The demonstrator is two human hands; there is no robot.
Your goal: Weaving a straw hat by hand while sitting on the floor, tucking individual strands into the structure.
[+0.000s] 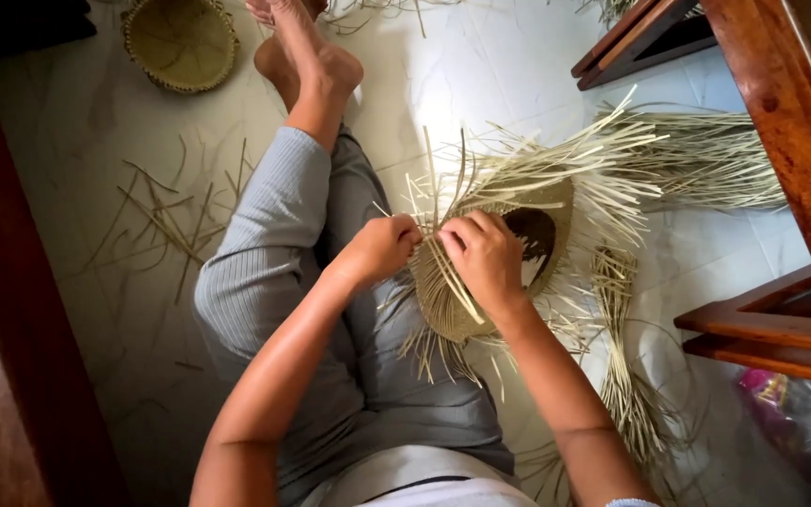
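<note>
From my remote station I log the following. The left hand (382, 246) has its fingers curled shut, pinching pale straw strands at the near edge of the half-woven straw piece (509, 272). The right hand (482, 255) lies just beside it, fingers (457, 235) pressed together and bent down onto the same strands; the two hands almost touch. The woven piece is a rounded, hat-like shape resting against the person's lap, tilted, with a dark hollow at its centre and loose unwoven strands (574, 160) fanning out from its rim in all directions.

Beyond the hands, the person sits on a pale tiled floor (490, 66) with legs in grey trousers (274, 253) stretched forward and bare feet (302, 47) crossed. A bundle of straw (706, 160) lies on the floor to the right of the piece, and scattered strips (166, 216) lie to the left of the legs. A finished round woven basket (180, 42) sits on the floor at upper left, well apart. Reddish wooden furniture (790, 141) stands at the right edge.
</note>
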